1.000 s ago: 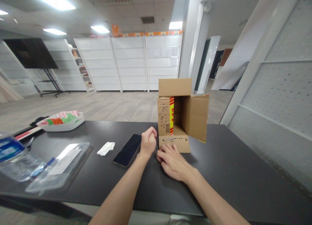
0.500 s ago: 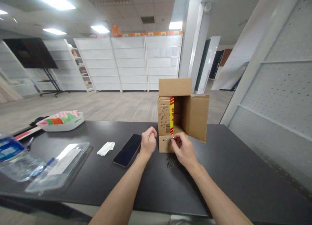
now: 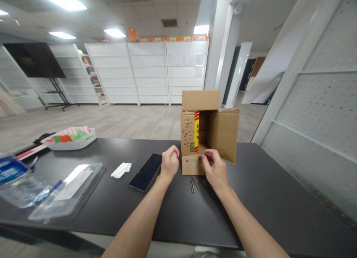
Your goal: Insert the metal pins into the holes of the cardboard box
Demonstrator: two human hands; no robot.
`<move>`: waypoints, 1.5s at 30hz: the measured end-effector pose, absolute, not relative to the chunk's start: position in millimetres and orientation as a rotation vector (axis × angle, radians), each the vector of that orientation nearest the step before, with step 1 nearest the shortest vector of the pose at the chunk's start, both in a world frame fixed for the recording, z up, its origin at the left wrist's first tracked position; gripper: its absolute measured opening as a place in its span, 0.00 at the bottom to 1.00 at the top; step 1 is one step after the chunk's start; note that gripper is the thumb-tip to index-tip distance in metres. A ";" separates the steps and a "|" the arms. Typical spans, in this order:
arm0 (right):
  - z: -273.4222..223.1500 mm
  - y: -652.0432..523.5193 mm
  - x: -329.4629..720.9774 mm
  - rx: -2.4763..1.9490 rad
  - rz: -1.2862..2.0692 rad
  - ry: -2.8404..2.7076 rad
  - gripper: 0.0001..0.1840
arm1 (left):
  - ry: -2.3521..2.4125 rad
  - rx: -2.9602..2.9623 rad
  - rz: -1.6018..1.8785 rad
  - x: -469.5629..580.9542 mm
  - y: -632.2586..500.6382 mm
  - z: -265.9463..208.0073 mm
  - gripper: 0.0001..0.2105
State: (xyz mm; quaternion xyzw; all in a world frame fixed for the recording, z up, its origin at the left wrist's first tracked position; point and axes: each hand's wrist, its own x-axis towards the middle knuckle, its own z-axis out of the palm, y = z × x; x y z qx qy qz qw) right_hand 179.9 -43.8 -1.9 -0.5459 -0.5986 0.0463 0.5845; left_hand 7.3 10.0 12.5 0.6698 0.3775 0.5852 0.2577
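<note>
White shelving (image 3: 147, 72) lines the far side of the room, and a black tabletop (image 3: 264, 202) runs across in front of it. On that, before the person, a cardboard box (image 3: 208, 129) stands with its mouth facing them; grey nail heads dot its left flap (image 3: 187, 133), and more sit in a row along the lower flap (image 3: 192, 170). Over the right part of that row is the right hand (image 3: 215, 169), its grip pinched closed on something thin, most likely a nail, though it's too small from here to be sure. I'd judge the step in hand as fitting it at a hole there; the next move calls for a steady wrist and a careful match of tip to hole. Loose nails (image 3: 192, 185) lie just in front of the flap. Beside the box, the left hand (image 3: 170, 162) is curled into a fist; whether it has hold of anything, I can't tell. Farther left come a phone (image 3: 146, 172), a crumpled tissue (image 3: 121, 170), a clear plastic case (image 3: 68, 193) and a water bottle (image 3: 16, 183).
</note>
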 end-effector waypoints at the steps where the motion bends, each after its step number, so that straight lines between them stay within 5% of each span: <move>1: -1.8 -44.0 179.9 -1.273 0.107 -1.399 0.09 | 1.026 1.813 1.584 7.1 10.0 12.3 0.08; 45: -11.3 -38.7 187.5 -1.417 -0.021 -1.693 0.12 | 1.027 1.788 1.575 7.5 9.8 10.7 0.08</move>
